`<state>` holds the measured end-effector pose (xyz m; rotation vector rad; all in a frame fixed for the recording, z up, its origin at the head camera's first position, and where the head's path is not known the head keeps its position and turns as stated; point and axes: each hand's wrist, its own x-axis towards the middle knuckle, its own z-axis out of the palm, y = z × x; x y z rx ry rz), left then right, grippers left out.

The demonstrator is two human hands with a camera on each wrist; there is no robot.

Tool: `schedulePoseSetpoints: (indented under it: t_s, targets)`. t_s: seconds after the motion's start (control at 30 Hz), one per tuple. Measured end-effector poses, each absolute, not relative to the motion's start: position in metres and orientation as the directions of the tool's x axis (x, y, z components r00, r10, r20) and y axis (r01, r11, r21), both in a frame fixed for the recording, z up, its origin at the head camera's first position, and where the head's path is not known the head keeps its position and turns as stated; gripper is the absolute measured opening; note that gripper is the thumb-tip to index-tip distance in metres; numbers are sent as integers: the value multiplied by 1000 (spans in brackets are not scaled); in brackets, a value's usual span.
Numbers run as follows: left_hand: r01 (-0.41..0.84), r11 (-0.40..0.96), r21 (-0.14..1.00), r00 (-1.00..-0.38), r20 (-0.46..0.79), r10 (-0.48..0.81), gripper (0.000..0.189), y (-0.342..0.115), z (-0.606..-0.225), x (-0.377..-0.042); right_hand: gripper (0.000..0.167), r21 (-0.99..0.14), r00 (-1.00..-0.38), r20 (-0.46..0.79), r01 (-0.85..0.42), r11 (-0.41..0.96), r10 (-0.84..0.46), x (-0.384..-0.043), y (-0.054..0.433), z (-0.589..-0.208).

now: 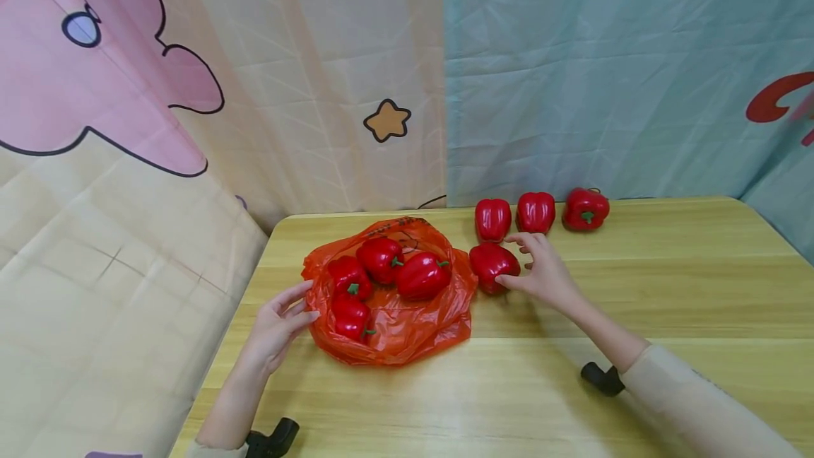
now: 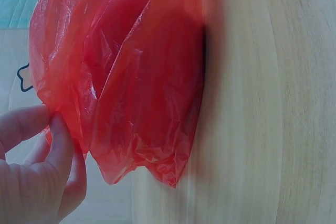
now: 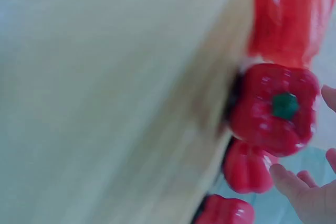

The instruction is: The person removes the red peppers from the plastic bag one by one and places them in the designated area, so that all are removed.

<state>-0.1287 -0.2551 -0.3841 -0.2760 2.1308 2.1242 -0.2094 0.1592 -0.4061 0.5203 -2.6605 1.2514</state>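
An orange-red plastic bag [image 1: 407,334] lies spread with its mouth up, and several red bell peppers [image 1: 381,260] with green stems rest in it. The left hand [image 1: 280,324] pinches the left rim of the bag between thumb and fingers; in the left wrist view the bag's film [image 2: 142,87] hangs in folds beside those fingers. Against the bag's right side sits one more bell pepper [image 1: 492,265]. Over its right side the right hand [image 1: 540,271] reaches with thumb and fingers spread apart. The right wrist view shows this pepper's green stem [image 3: 285,105] facing the camera, the fingertips close by.
Along the table's back edge stand three more bell peppers, a left one [image 1: 492,220], a middle one [image 1: 535,213] and a right one [image 1: 586,209]. A printed curtain [image 1: 318,90] hangs right behind the wooden table [image 1: 687,288].
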Motion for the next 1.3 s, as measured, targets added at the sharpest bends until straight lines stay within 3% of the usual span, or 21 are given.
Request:
schedulePoseSetpoints:
  t_s: [0.33, 0.6, 1.3]
  targets:
    - [-232, 8, 973, -972, -232, -44, 55, -256, -385, -128, 60, -773, -895, 228, -406, 488, -383, -219, 154, -375]
    - [-231, 0, 973, -972, -230, -46, 55, -255, -384, -128, 57, -802, -824, 183, -440, 403, -536, -226, 133, -363]
    - [-226, 26, 974, -973, -224, -55, 55, -256, -381, -128, 53, -713, -710, 132, -553, 430, -692, -238, 67, -370]
